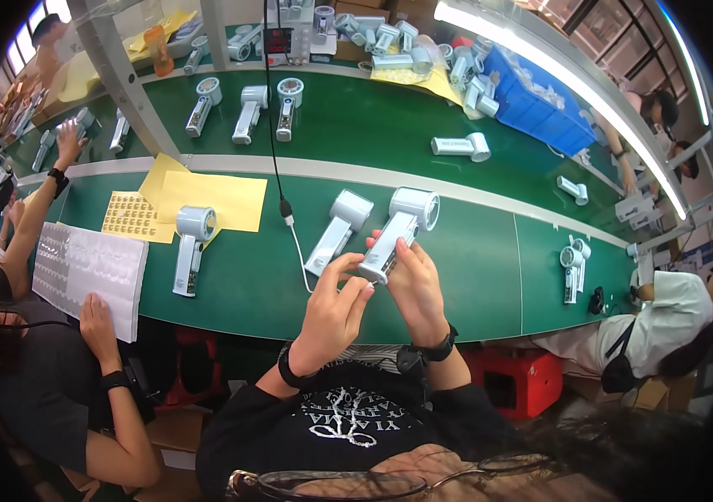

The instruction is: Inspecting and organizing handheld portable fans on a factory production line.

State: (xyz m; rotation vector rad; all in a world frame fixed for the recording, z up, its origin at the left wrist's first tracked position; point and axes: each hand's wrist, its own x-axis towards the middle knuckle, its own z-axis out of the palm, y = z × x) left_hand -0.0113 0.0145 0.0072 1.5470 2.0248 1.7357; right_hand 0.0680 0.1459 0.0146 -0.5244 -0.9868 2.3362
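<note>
My right hand (417,289) is closed round the handle of a light-blue handheld fan (411,207), shaped like a small hair dryer. The fan is tilted, its round head pointing up and away, and parts show in the handle's uncovered side. At the handle's lower end, my left hand (329,316) pinches the tip of a thin white cable (299,258). Fingers partly hide whether the plug is inside the fan. Just left of the held fan lies a second fan (339,230), and farther left is a third fan (191,251) with its handle open.
Yellow sheets (214,199) and a white tray (89,272) are on the left of the green bench (477,276), beside a co-worker's hand (99,322). Several fans stand on the conveyor (339,117) beyond. A blue crate (540,105) sits far right. A black cord (269,100) hangs in front.
</note>
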